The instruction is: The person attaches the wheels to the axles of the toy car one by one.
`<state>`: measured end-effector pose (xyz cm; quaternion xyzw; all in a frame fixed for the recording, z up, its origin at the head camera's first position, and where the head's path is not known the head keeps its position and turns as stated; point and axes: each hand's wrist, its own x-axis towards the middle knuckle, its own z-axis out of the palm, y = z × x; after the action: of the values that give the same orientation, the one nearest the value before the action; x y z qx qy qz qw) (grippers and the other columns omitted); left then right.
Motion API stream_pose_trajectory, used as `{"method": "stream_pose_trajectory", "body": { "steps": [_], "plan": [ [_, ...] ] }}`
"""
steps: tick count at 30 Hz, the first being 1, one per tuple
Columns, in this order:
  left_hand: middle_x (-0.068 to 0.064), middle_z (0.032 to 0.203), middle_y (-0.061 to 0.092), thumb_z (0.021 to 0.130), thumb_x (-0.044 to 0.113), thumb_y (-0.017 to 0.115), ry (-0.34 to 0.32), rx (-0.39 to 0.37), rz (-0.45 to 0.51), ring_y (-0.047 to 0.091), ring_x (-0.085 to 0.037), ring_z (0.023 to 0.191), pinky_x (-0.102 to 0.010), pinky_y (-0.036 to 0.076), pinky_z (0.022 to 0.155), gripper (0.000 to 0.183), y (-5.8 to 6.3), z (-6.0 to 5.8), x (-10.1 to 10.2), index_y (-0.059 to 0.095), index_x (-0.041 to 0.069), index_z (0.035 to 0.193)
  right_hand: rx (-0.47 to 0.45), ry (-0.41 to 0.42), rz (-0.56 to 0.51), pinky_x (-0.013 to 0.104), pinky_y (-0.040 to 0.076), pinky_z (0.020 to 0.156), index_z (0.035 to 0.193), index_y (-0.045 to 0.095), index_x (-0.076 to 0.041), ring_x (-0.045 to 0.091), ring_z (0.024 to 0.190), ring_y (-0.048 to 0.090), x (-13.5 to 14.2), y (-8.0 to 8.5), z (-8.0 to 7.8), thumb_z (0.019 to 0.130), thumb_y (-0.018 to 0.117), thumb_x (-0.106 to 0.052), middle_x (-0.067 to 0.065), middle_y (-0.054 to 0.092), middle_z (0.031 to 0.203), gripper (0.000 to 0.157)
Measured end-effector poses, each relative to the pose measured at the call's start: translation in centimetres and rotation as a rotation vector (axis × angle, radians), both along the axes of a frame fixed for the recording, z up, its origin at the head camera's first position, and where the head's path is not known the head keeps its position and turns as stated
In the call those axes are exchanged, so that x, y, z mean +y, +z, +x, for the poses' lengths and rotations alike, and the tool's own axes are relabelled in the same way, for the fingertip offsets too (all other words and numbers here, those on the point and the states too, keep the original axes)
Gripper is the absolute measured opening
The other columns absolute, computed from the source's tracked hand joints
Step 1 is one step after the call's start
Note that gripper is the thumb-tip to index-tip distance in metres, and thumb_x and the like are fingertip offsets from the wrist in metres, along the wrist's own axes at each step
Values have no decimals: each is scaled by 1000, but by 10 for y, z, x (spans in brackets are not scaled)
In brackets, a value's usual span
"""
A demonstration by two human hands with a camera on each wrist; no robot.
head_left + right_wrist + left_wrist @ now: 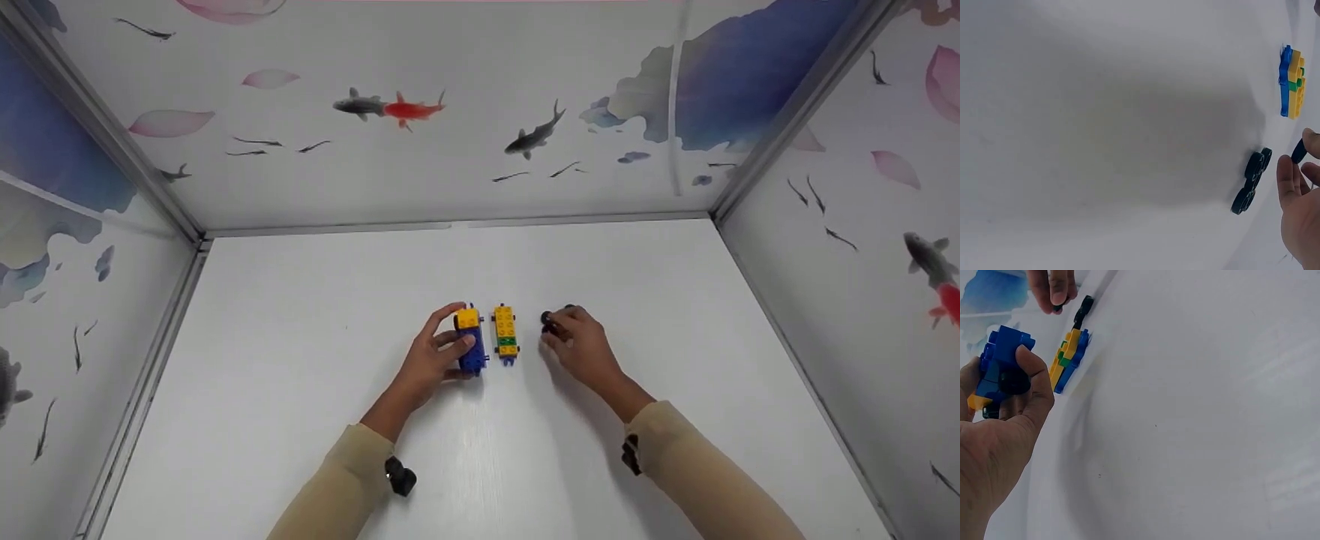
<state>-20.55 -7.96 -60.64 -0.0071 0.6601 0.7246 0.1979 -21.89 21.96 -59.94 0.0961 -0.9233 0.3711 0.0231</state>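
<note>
My left hand [427,364] grips a blue and yellow toy-block vehicle [472,356], thumb along its side. In the left wrist view a black wheel [1014,382] shows on that vehicle. Between thumb and fingers my right hand [589,351] pinches a black toy wheel [1298,152]. Several more black wheels [1253,167] lie in a cluster on the table, close to the right hand in the right wrist view. A second block vehicle [505,322], yellow with a green band on a blue base, sits on the table between the hands.
A white table [300,450] lies under everything. Panels printed with fish and petals [480,172] rise at its back and both sides, joined by metal framing [457,225]. A black wrist device [401,477] sits by the left sleeve.
</note>
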Motion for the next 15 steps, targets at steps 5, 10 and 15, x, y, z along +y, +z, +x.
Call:
{"method": "stream_pose_trajectory", "body": {
  "steps": [5,10,15],
  "plan": [
    [-21,166,51,103,36,80,-4,-12,12,69,-41,129,-48,69,94,72,0,1,1,44,48,164,-22,38,-7,46,65,103,136,75,0,29,117,69,-11,4,-1,106,76,-14,15,64,135,33],
    [-21,163,54,103,37,80,-10,-17,30,71,-39,126,-48,69,94,70,-1,2,2,46,47,163,-71,28,-14,46,64,104,138,76,-7,28,113,68,-23,9,-3,108,74,-20,10,65,128,33],
    [-21,159,58,104,38,78,-21,-12,21,72,-36,123,-47,69,93,69,-1,1,3,45,44,164,-77,37,-31,44,65,102,139,76,-9,25,111,71,-33,11,-5,107,75,-18,9,68,121,33]
  ]
}}
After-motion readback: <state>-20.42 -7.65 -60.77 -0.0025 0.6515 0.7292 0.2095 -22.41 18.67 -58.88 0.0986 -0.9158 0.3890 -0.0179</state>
